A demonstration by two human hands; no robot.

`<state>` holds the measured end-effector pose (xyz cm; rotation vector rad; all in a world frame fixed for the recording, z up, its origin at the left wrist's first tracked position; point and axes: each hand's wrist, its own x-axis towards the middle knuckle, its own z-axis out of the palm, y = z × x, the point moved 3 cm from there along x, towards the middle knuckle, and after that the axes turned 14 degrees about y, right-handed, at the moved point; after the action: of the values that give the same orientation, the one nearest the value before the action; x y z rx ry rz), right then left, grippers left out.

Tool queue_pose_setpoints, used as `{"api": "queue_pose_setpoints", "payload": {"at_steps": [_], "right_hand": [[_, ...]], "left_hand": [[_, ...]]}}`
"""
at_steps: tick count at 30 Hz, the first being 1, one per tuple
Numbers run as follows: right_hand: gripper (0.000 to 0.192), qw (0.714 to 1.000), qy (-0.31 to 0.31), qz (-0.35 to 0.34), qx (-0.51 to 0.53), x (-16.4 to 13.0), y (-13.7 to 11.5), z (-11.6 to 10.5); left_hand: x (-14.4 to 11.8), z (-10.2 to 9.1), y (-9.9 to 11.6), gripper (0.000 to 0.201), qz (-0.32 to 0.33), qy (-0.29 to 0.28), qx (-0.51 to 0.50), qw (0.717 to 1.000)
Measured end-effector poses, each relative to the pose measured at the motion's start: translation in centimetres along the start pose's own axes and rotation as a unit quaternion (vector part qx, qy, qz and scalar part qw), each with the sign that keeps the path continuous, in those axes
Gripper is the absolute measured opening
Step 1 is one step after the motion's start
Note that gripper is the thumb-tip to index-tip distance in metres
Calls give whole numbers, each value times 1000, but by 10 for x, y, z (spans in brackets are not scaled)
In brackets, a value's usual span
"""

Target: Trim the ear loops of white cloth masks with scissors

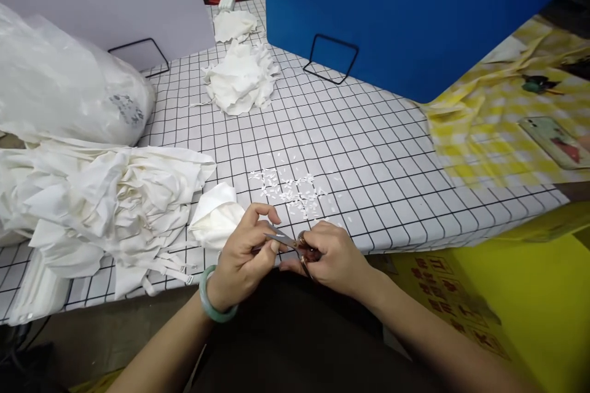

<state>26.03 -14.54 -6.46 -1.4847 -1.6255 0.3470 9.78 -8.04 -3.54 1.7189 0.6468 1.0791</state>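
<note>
My right hand [334, 255] is closed round the handles of a pair of scissors [286, 240], its blades pointing left. The blades reach between the fingers of my left hand [249, 255], which wears a pale green bangle and has its fingers pinched together. What it pinches is too small to make out. Close behind the left hand lies a piece of white cloth [214, 215]; whether the fingers hold part of it cannot be told. Tiny white snippets [295, 190] are scattered over the checked tablecloth just beyond my hands.
A heap of white cloth pieces [133, 196] covers the left, beside a full plastic bag [74, 86]. Another white pile [242, 77] sits farther back. A lilac panel [110, 0] and a blue panel [391, 12] stand behind. A phone [555, 141] rests on yellow checked cloth.
</note>
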Motion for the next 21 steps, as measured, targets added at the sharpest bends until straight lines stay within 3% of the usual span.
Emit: {"api": "queue_pose_setpoints", "payload": {"at_steps": [8, 12, 17, 19, 21], "right_hand": [[56, 998, 11, 44, -40, -15, 22, -4], [48, 987, -10, 160, 18, -12, 28, -15], [42, 961, -28, 231, 147, 8, 19, -14], [50, 956, -64, 252, 138, 17, 9, 7], [62, 951, -112, 258, 129, 22, -4, 37]], "left_hand": [[7, 11, -6, 23, -14, -21, 21, 999], [3, 2, -8, 24, -41, -5, 43, 998], [-10, -29, -3, 28, -54, 31, 95, 994], [-21, -51, -4, 26, -47, 93, 194, 975], [-37, -72, -10, 11, -45, 165, 320, 932]]}}
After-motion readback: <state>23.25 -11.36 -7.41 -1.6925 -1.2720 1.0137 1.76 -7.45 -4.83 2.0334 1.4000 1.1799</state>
